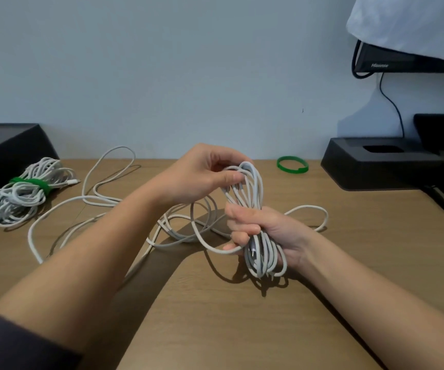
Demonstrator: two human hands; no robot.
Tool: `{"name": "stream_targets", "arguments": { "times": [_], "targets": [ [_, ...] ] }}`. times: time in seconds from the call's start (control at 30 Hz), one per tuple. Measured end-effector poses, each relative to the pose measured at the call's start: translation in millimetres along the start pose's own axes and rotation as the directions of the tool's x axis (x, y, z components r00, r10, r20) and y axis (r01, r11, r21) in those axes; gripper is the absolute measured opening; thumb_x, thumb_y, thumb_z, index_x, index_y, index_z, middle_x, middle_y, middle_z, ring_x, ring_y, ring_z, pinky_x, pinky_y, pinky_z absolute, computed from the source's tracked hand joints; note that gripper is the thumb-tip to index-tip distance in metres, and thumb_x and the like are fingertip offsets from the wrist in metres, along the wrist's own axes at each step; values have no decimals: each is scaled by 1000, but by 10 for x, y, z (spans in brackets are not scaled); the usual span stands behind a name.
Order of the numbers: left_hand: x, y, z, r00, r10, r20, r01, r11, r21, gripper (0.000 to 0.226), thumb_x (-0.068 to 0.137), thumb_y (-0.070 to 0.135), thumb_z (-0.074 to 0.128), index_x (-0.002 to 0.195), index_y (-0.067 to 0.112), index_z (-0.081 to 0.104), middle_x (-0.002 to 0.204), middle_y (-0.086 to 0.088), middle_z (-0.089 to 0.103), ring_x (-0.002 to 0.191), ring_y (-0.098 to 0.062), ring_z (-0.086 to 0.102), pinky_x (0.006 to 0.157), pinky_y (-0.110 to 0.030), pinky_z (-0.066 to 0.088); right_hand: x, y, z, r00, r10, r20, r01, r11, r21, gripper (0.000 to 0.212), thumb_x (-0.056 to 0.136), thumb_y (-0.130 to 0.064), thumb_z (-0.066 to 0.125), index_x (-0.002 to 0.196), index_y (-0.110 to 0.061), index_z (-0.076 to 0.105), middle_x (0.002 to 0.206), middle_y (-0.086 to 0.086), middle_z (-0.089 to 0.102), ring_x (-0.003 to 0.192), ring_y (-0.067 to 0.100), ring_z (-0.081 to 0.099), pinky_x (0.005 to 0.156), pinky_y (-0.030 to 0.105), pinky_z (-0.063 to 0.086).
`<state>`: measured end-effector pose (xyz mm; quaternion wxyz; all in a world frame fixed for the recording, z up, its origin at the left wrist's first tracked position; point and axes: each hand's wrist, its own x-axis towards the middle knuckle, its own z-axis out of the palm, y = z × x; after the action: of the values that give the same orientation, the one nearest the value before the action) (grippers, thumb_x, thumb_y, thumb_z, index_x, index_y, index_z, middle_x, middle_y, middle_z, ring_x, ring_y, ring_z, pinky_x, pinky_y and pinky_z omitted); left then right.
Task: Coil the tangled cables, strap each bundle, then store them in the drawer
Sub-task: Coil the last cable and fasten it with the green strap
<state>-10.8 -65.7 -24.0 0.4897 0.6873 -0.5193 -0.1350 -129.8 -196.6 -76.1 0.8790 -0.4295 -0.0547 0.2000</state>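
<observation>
On the desk one strapped bundle lies far left; the right hand grips a half-wound coil, the left hand pinches its top loop; loose cable, green strap and storing remain.

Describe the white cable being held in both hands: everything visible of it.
The white cable looks like a thin, round, matte, flexible cord. Part of it is wound into a long, roughly upright coil. The right hand grips the coil's middle and the left hand pinches its top loops. A connector end shows low in the coil, below the right hand's fingers. The rest trails in loose loops over the wooden desk. No strap is on it.
</observation>
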Motion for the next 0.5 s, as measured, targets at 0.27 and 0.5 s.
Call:
{"name": "stream_targets", "arguments": {
  "times": [0.27,0.5],
  "targets": [
    [28,-22,125,990,8,-141,-4,1000,30,20,97,7,55,115,11,64,93,-6,70,80,-9,63,73,-25,53,97,93,36,985,-161,-68,167,981,100,12,93,-21,57,88,-10,54,49,-6,41,38,3,43,52,23,54],
    [-389,-271,-18,998,37,-60,6,808,589,45,93,52,36,83,24,70,68,12,64,71,-4,58,76,-30,44,29,-110,-26,946,-133,-294,125,991,-44,36,93,-35,54,64,-18,43,44,-7,25,32,4,23,31,15,24]
  ]
}}
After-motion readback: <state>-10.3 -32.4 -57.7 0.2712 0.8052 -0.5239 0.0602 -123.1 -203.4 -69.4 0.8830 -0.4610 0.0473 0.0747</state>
